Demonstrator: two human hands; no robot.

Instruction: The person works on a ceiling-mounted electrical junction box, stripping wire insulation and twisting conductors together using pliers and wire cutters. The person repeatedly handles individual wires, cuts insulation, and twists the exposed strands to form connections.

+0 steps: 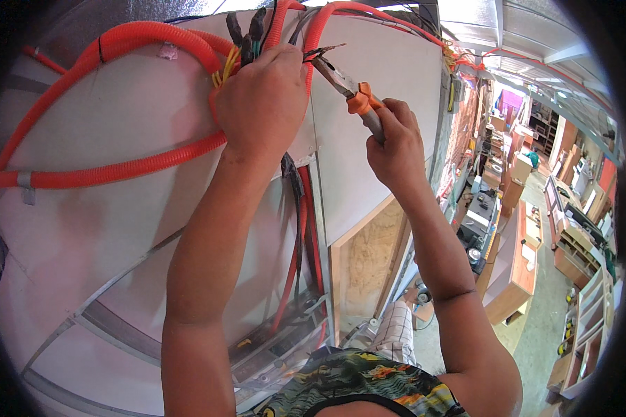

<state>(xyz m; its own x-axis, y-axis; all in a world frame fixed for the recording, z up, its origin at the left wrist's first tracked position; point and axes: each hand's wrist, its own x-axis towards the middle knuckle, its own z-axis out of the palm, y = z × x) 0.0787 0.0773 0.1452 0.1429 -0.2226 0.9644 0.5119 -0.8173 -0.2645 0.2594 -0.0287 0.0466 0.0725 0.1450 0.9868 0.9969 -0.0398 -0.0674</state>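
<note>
Both my arms are raised toward the top of a white wall panel. My left hand (pixel 261 101) is closed around dark electrical wires (pixel 313 54), whose thin ends stick out to its right; its fingertips are mostly hidden behind the hand. My right hand (pixel 398 142) grips a pair of pliers (pixel 360 99) with orange and grey handles. The pliers' metal jaws are at the wires, just right of my left hand. Behind the left hand, several black-taped wire ends (pixel 247 38) point upward, and yellow wires (pixel 227 66) run beside them.
Thick orange corrugated conduit (pixel 118 167) loops across the white panel (pixel 97 229) and over its top. Red and black cables (pixel 302 229) hang below my left hand. A wooden frame (pixel 365 267) stands beneath the panel. On the right, a workshop floor holds wooden cabinets (pixel 518 267) and shelving (pixel 588 333).
</note>
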